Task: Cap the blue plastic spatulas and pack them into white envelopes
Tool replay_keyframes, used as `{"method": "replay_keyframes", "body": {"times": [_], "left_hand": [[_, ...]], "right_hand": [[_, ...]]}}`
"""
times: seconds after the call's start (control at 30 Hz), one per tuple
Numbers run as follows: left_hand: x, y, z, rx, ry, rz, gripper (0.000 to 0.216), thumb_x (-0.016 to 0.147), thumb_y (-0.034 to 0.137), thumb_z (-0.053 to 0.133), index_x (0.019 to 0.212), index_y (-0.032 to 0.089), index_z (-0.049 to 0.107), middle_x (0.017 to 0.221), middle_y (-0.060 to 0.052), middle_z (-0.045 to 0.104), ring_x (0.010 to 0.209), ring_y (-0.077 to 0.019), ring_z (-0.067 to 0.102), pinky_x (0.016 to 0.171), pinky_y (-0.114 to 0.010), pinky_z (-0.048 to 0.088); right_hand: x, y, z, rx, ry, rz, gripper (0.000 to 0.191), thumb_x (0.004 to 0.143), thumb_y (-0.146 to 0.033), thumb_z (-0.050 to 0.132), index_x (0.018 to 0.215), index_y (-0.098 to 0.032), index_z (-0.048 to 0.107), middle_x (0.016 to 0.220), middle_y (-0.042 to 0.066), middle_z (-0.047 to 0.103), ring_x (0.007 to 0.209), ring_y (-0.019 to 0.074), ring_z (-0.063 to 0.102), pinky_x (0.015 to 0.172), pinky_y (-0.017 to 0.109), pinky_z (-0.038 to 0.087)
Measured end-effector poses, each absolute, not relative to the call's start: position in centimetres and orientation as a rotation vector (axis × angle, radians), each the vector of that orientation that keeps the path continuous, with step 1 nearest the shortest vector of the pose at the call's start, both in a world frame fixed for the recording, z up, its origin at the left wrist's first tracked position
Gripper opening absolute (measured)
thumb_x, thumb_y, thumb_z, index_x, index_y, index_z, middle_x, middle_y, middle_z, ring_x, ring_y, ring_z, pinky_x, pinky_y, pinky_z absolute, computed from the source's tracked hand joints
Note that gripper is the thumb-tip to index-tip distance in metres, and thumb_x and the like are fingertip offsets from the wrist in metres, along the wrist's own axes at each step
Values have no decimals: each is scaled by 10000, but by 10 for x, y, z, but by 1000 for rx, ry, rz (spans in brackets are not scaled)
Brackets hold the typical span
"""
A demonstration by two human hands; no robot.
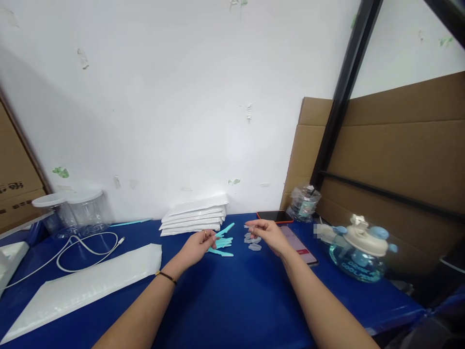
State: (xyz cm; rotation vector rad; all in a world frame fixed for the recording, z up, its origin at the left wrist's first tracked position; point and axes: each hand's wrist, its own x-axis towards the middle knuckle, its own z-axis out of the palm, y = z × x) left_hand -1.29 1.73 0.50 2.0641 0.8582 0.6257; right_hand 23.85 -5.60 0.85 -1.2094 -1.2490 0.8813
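My left hand (198, 246) is closed on a teal eyebrow razor (225, 230), its tip angled up to the right. Below it several more teal razors (224, 242) lie in a loose pile on the blue table. My right hand (267, 233) pinches a small translucent plastic cap (247, 226) between thumb and fingertips, a short way right of the razor and apart from it. Several similar clear caps (255, 247) are lying on the table just under the right hand.
Behind the hands is a stack of white padded mailers (194, 215); another long mailer (98, 274) lies left, near a white cable (87, 264) and clear canisters (85, 213). Two phones (275, 216) (296, 242), a wrapped cup (305, 203) and a blue bottle (358, 257) are right.
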Motion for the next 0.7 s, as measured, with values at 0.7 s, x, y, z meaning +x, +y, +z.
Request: {"method": "replay_keyframes", "body": {"times": [0.7], "left_hand": [[-13,21,4,2246,931,680,338,824,455,404,799,168,580,645,25,514,597,-115,427,556,-212,311]], "right_hand": [[226,-50,1,-1112,-1301,891,349,673,-418,707,871,-142,628,702,56,669,667,166,644,638,292,493]]}}
